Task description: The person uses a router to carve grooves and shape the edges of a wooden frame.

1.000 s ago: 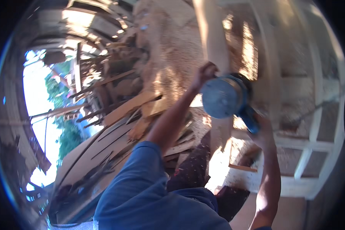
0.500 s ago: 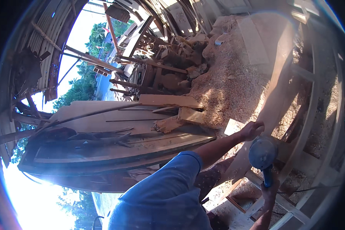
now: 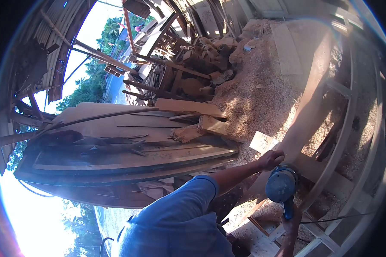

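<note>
My right hand [image 3: 291,219] is wrapped around the blue handle of a power tool [image 3: 281,185] with a round grey housing; its exact kind is not clear. The tool rests on or just over a long wooden board [image 3: 308,109] that runs toward the far right. Beyond the housing, my left hand [image 3: 271,159] is closed in a fist at the tool's far end, and whatever it grips is hidden. A dark cord [image 3: 339,217] trails off to the right of my right hand.
Wood shavings [image 3: 266,85] are heaped beyond the board. A stack of planks [image 3: 137,165] stands on the left, with a pale wood block [image 3: 263,142] near my left hand. Curved timber framing [image 3: 345,141] is on the right. Dusty machinery and scrap [image 3: 197,81] sit at the back.
Both hands and the power tool have moved a short way toward my body, down and left in the view. The whole view has shifted slightly. My hold on the handle is unchanged.
</note>
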Demonstrator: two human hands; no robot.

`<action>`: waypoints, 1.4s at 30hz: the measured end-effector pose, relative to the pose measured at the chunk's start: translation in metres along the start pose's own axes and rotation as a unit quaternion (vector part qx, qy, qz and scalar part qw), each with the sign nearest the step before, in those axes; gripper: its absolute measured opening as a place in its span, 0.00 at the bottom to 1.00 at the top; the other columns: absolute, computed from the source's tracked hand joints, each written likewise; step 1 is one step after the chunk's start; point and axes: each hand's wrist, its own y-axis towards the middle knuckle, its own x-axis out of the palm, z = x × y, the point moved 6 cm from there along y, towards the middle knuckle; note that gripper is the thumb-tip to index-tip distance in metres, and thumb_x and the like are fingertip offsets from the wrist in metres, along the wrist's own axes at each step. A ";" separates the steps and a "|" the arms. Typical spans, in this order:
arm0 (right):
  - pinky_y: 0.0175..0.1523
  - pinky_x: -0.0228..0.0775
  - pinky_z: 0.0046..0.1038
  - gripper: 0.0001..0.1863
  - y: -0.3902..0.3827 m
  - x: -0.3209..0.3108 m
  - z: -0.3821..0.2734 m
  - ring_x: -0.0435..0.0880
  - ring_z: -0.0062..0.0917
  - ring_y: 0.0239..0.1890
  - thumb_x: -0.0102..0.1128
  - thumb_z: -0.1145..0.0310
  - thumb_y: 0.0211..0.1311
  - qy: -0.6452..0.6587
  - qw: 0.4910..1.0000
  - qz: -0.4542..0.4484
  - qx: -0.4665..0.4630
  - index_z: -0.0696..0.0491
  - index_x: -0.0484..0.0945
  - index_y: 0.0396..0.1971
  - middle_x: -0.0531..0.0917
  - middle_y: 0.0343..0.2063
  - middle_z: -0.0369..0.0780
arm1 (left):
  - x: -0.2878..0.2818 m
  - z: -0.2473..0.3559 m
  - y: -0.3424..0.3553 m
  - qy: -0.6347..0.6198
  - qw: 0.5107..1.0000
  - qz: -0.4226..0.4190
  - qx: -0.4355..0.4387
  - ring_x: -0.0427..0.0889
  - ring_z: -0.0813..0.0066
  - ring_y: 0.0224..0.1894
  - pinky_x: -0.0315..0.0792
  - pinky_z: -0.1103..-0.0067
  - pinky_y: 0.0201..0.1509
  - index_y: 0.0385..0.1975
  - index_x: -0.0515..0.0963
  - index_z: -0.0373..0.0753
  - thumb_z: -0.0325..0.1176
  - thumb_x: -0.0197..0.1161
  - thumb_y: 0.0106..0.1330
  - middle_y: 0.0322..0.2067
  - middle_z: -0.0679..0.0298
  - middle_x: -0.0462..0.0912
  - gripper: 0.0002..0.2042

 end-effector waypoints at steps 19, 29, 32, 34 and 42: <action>0.43 0.75 0.31 0.22 0.004 -0.014 -0.008 0.85 0.31 0.36 0.64 0.78 0.35 -0.004 0.986 -0.165 -0.011 0.55 0.80 0.38 0.84 0.31 0.43 | 0.008 -0.015 -0.091 -0.032 0.990 0.062 -0.125 0.85 0.62 0.29 0.76 0.68 0.36 0.36 0.74 0.35 0.41 0.48 0.73 0.25 0.56 0.79 0.15; 0.42 0.76 0.34 0.27 0.006 -0.018 0.004 0.86 0.36 0.34 0.65 0.77 0.35 -0.046 0.970 -0.238 0.014 0.55 0.80 0.45 0.84 0.29 0.45 | 0.013 -0.016 -0.099 -0.078 0.980 0.104 -0.150 0.81 0.55 0.30 0.73 0.65 0.38 0.35 0.73 0.35 0.38 0.50 0.71 0.25 0.51 0.77 0.12; 0.49 0.75 0.37 0.30 0.002 -0.013 -0.003 0.85 0.40 0.43 0.64 0.79 0.34 -0.070 0.976 -0.202 -0.040 0.57 0.78 0.48 0.84 0.37 0.47 | 0.009 -0.009 -0.094 -0.038 0.988 0.105 -0.110 0.82 0.56 0.29 0.74 0.65 0.37 0.35 0.74 0.36 0.37 0.51 0.71 0.24 0.52 0.78 0.10; 0.57 0.72 0.38 0.33 0.002 -0.012 -0.005 0.82 0.44 0.51 0.63 0.80 0.33 -0.030 0.978 -0.205 -0.019 0.58 0.76 0.51 0.82 0.45 0.50 | 0.008 -0.012 -0.091 -0.052 0.985 0.091 -0.137 0.83 0.57 0.28 0.75 0.66 0.35 0.35 0.74 0.36 0.36 0.51 0.71 0.24 0.53 0.78 0.10; 0.51 0.72 0.44 0.32 -0.022 0.002 -0.004 0.81 0.49 0.44 0.71 0.73 0.35 -0.064 0.983 -0.039 -0.169 0.58 0.76 0.49 0.81 0.40 0.50 | 0.008 -0.026 -0.073 -0.045 0.988 0.084 -0.120 0.85 0.60 0.27 0.77 0.66 0.36 0.36 0.76 0.37 0.35 0.55 0.69 0.25 0.54 0.81 0.08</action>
